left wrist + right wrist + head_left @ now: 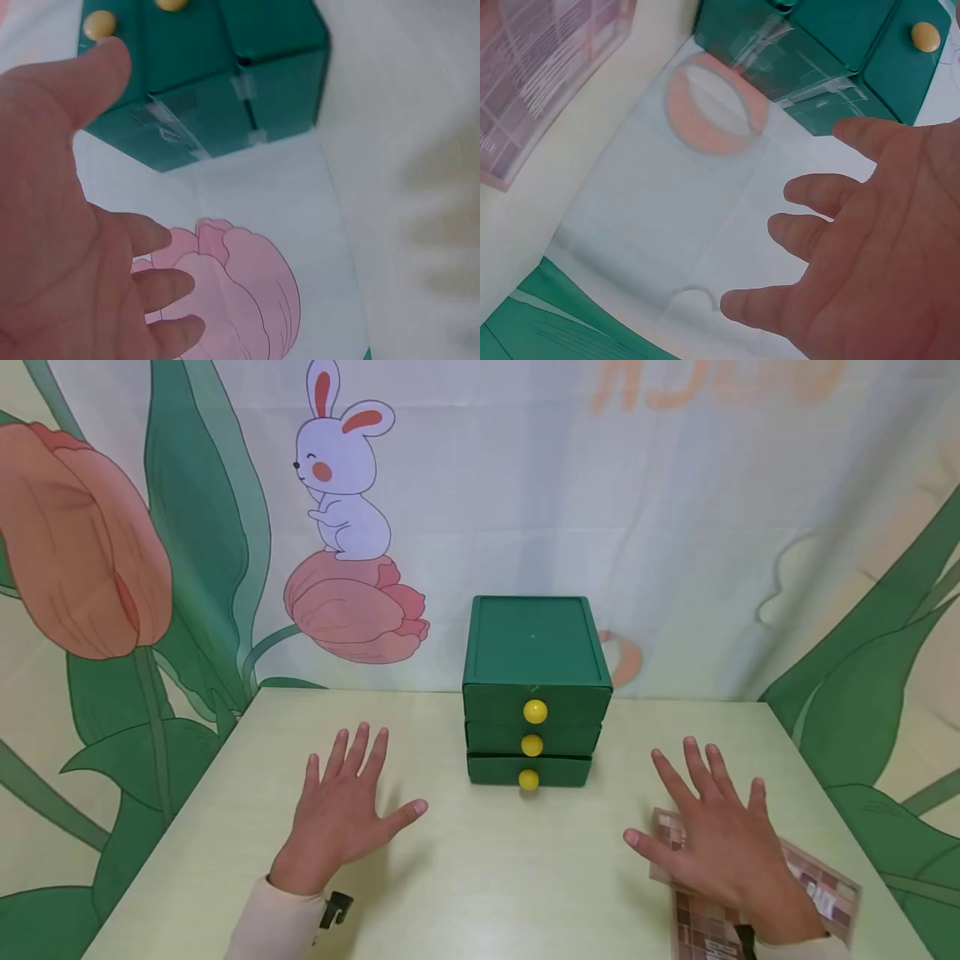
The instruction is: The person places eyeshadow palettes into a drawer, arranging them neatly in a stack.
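A small green cabinet (538, 643) with three stacked drawers and round yellow knobs stands at the back middle of the table. To its left, my left hand (337, 818) is held over the table with fingers spread and nothing in it. My right hand (720, 843), also spread and holding nothing, is over a flat pinkish compartment box (817, 893) at the right and hides part of it. Clear tape (176, 124) runs along the cabinet's side in the left wrist view. The same box (547, 75) shows at the upper left of the right wrist view.
The pale table (517, 877) reaches back to a cloth backdrop (675, 527) printed with tulips, leaves and a white rabbit. The cabinet's back is close to this cloth. A small black clip (336, 910) is at my left sleeve cuff.
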A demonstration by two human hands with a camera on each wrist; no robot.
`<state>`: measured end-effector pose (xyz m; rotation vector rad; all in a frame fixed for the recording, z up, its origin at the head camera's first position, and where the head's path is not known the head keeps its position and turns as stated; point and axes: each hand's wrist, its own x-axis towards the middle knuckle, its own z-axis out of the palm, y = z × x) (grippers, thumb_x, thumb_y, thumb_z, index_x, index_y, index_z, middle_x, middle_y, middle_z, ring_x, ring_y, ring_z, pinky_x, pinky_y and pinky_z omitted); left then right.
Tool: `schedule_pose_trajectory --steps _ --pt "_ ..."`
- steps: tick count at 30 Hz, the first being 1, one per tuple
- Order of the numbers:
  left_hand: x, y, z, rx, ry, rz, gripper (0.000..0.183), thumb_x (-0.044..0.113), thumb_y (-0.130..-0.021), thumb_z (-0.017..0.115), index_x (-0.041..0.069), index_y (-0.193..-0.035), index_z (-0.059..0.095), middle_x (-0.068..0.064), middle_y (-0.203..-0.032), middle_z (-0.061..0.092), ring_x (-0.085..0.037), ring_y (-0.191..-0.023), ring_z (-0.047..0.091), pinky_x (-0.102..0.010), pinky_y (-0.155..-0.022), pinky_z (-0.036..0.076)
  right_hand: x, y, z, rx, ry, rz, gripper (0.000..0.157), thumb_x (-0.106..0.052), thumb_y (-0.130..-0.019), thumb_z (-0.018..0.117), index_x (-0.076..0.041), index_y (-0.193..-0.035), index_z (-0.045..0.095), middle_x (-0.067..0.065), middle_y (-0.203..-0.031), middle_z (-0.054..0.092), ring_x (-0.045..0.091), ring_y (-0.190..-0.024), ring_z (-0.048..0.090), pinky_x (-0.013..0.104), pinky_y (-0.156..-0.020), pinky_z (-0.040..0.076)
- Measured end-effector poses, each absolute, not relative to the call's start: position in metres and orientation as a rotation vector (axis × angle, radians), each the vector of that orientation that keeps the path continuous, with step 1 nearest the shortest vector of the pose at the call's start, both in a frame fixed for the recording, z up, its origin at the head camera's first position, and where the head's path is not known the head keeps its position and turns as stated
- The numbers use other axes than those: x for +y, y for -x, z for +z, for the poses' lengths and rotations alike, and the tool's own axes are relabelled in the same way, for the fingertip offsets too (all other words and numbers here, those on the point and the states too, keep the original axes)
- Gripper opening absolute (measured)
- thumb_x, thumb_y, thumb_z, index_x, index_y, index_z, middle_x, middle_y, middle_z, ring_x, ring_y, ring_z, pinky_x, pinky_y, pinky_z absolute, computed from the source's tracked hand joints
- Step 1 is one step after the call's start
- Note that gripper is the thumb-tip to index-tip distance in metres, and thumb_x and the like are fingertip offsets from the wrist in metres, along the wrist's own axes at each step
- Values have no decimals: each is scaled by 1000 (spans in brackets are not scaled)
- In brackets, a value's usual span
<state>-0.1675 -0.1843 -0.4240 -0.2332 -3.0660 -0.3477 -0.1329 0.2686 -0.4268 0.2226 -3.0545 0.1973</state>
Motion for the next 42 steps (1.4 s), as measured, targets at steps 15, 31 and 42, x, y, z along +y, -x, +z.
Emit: schedule_pose_trajectory --steps 15,31,42 --pt "-165 156 -419 -2861 298 -684 96 59 -93 74 11 -166 34 -20 -167 39 -46 -150 41 -67 -109 51 264 129 -418 -2884 -281 298 95 -77 -89 65 -19 -160 45 22 -166 38 49 -153 32 87 -110 30" --pt "-135 187 -428 -2573 437 -1065 87 27 -91 86 13 -163 37 -12 -149 53 -30 -131 60 -46 -103 60 256 126 -417 -2783 -235 590 79 -58 -94 73 -19 -159 47 17 -161 45 43 -142 47 74 -92 53" --pt "-125 219 -426 -2428 586 -1221 91 8 -90 85 17 -165 34 -13 -150 51 -35 -134 61 -47 -101 62 220 129 -422 -2497 -264 769 60 -23 -89 85 -12 -143 61 9 -139 64 31 -120 67 56 -92 60"
